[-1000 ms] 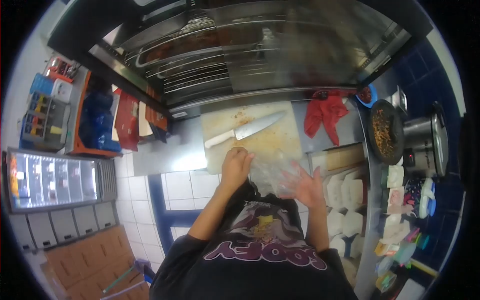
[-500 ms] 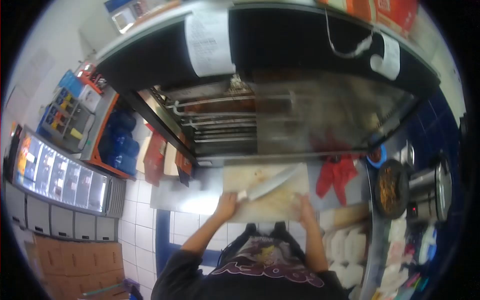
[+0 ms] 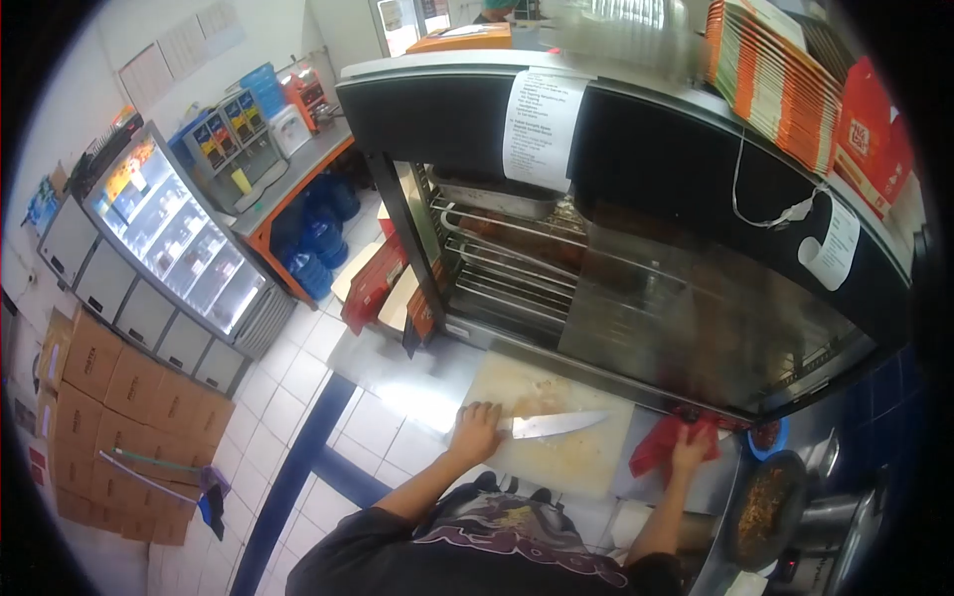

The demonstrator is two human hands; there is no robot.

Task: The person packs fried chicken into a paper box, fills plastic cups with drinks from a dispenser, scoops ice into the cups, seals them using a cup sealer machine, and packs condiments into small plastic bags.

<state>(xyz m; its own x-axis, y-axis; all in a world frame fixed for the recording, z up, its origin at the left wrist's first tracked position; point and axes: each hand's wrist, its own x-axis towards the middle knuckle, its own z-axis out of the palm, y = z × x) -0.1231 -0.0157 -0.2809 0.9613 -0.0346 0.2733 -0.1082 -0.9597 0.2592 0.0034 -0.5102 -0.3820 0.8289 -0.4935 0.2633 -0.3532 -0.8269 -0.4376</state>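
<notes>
A large kitchen knife [image 3: 561,425] lies level over a pale cutting board [image 3: 606,462], its blade pointing right. My left hand [image 3: 476,433] is closed round its handle at the board's left edge. Brown smears and small bits mark the board around the blade. To the right of the board, my right hand [image 3: 693,445] is closed on a crumpled red cloth [image 3: 656,447]. The hand covers part of the cloth.
Behind the board stands a black-framed warming cabinet [image 3: 676,328] with wire racks [image 3: 517,288]. At right are a blue bowl [image 3: 782,437] and a dark pan [image 3: 752,536] of shredded food. Red boxes [image 3: 376,288] stand at the cabinet's left.
My right hand has left the board's right edge and moved right onto the red cloth. My left hand stays at the knife handle. The view has turned and shifted.
</notes>
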